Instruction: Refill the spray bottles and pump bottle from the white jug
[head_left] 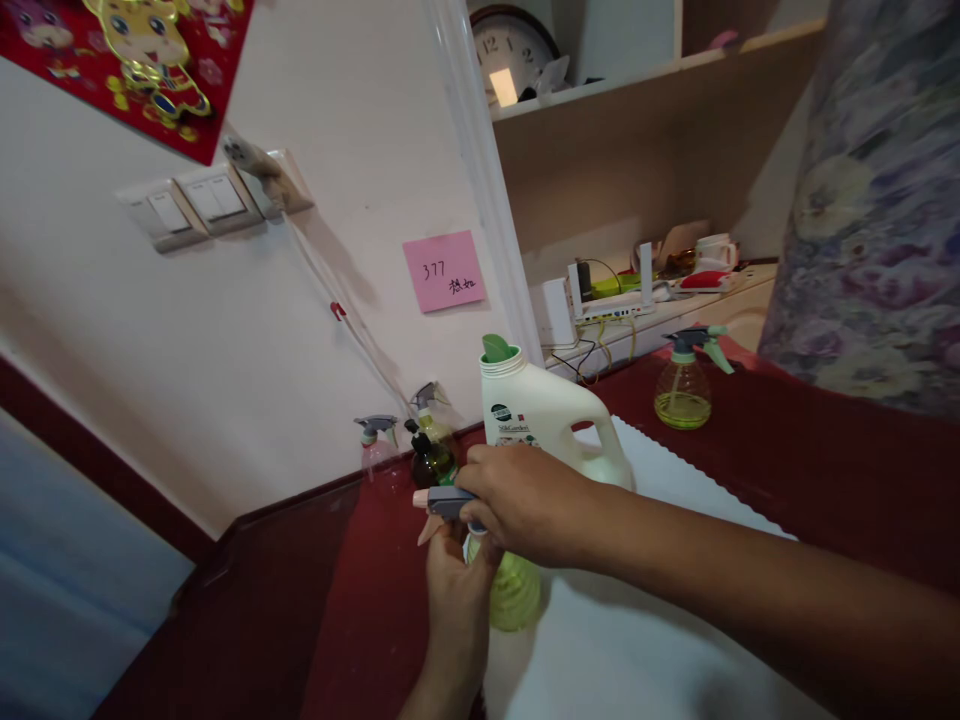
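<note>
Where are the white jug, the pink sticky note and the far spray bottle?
white jug (544,415), head view, on its body.
pink sticky note (444,270), head view, its middle.
far spray bottle (683,392), head view, its round body.

My right hand (525,500) closes over the grey trigger head (448,502) of a small yellow-green plastic spray bottle (516,592), while my left hand (454,585) grips its neck from below. A white plastic detergent jug (544,415) stands just behind.
</note>
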